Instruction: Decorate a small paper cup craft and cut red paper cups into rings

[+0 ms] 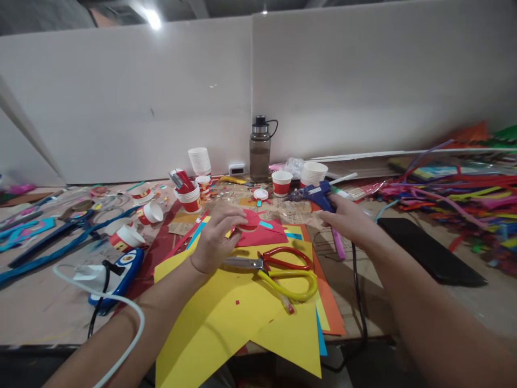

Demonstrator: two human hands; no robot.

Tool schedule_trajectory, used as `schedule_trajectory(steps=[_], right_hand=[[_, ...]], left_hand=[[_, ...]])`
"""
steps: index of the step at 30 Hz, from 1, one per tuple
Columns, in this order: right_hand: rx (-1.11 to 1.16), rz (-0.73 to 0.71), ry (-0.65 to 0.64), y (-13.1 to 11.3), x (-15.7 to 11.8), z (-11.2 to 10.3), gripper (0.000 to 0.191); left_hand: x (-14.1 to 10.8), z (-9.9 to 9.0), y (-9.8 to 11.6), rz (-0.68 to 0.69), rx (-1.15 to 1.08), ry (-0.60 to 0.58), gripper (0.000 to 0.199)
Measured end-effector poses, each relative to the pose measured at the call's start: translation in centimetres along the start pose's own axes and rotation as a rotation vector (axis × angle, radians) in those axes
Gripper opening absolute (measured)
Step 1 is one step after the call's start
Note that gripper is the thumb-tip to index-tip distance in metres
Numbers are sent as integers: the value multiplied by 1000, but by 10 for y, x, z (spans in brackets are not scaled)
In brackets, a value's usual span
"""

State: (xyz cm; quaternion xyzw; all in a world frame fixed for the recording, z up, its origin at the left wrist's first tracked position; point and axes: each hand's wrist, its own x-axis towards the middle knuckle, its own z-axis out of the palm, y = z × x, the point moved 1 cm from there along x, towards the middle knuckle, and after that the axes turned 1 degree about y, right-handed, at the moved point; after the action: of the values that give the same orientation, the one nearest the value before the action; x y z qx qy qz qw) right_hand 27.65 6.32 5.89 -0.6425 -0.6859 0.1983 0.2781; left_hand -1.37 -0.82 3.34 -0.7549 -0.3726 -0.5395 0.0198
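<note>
My right hand point(349, 218) is closed around the rear of a blue hot glue gun point(320, 195), whose nozzle points left and whose black cord hangs below. My left hand point(218, 237) is bent in with its fingers pinched at the left edge of a red paper piece point(269, 235); what sits between the fingertips is mostly hidden. A light-blue strip point(265, 224) lies on the red paper. Just in front of it, scissors point(278, 268) with one red and one yellow handle rest on yellow paper sheets point(226, 312), their blades toward my left hand.
Paper cups point(281, 183) and a water bottle point(259, 151) stand along the back. Tipped cups point(127, 237), a blue-and-white power strip point(117, 277) and pliers-like tools lie left. A black phone point(430, 250) and colourful pipe cleaners point(456, 199) are at right.
</note>
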Motion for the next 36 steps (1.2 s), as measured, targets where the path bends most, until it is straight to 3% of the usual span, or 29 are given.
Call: schedule_trajectory(steps=[5, 10, 19, 24, 36], right_hand=[[351, -123, -93, -12, -12, -1, 22], [472, -153, -175, -26, -26, -3, 23], [341, -273, -230, -37, -40, -2, 35], [275, -353, -226, -32, -39, 3, 31], [248, -412, -290, -40, -45, 3, 48]], left_hand=[[-2, 1, -6, 28, 19, -11, 30], [-2, 1, -7, 12, 56, -28, 31], [-1, 2, -7, 47, 77, -15, 27], [-1, 2, -7, 77, 94, -25, 26], [-1, 3, -6, 78, 118, -44, 27]])
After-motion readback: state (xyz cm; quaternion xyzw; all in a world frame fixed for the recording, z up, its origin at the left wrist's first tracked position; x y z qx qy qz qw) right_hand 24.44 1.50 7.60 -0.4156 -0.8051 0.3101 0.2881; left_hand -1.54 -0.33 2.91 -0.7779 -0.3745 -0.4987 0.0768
